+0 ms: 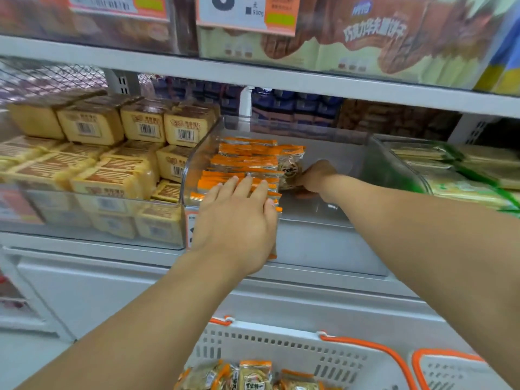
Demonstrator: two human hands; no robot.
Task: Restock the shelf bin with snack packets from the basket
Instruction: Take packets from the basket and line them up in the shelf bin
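Note:
A clear shelf bin [332, 220] stands on the middle shelf. A stack of orange-edged snack packets [247, 161] fills its left part. My left hand [239, 218] lies flat on the front of that stack with fingers straight. Deeper inside the bin, my right hand [316, 177] grips one packet [291, 171] at the right side of the stack. At the bottom of the view is a white basket [284, 353] with orange handles, holding more of the same packets [254, 375].
Yellow packets [92, 153] fill the clear bin on the left. Green-trimmed packets [455, 167] fill the bin on the right. The upper shelf carries boxed wafers [365, 38] and price tags. A second white basket [455, 370] shows at the bottom right.

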